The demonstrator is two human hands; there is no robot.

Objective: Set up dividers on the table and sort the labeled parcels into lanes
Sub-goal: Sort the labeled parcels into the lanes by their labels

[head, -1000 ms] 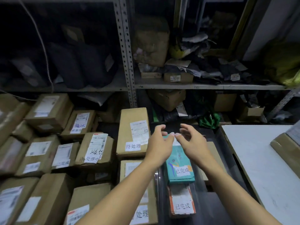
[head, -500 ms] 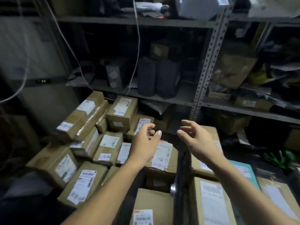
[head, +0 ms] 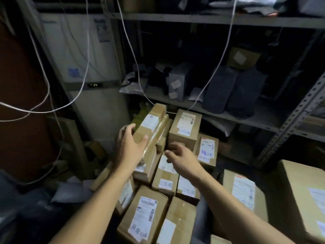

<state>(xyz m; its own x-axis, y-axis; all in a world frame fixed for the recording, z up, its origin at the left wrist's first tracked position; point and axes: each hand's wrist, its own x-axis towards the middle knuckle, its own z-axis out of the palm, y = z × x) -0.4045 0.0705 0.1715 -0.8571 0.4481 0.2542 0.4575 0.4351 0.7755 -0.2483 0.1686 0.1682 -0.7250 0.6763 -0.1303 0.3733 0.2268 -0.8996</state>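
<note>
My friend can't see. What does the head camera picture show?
A person's left hand touches a long, taped brown cardboard parcel atop a pile of labeled brown boxes, while the open right hand reaches in beside it. Grey metal shelves stand behind.

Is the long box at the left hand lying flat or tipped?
Tipped: the long box leans up across the pile, far end highest, left hand on its near part.
</note>
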